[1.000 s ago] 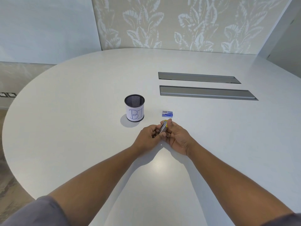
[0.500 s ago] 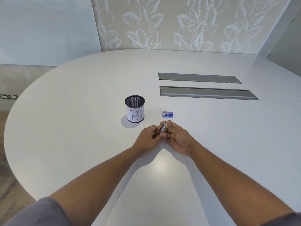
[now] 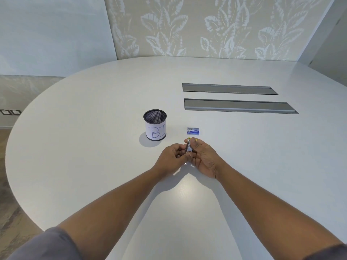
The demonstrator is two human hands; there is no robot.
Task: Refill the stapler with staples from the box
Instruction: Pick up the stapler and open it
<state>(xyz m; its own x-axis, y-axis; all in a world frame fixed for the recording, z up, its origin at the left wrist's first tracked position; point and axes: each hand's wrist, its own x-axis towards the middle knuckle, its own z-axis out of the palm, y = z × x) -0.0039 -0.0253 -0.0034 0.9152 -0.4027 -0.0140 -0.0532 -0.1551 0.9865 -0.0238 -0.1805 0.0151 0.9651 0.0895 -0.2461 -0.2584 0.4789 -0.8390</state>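
Holding a small metal stapler (image 3: 188,147) above the white bench (image 3: 93,147), both hands meeting over it near the middle of the round top. Tilted steeply, its yellow-tipped end raised toward the far side, lower end hidden between the fingers. Left hand (image 3: 171,159) curled round the stapler's left side, fingers closed on it. Right hand (image 3: 203,156) clamped on the right side, thumb laid along the metal, so the grip of each hand is fastened on the same tool. Whether the stapler's magazine is open cannot be told; too small and too covered.

Just beyond the fingertips, a small blue staple box (image 3: 193,131), lying flat on the bench, apart from the hands. To its left, a black mesh pen cup (image 3: 155,125), upright, wrapped in a white paper label hand-lettered "BI", near the box but not touching it. Farther back and to the right, two long grey cable hatches (image 3: 238,98) set flush in the bench, one behind the other. Behind the bench, a leaf-patterned wall panel (image 3: 206,27). Grey sleeves (image 3: 47,244) at the lower corners.
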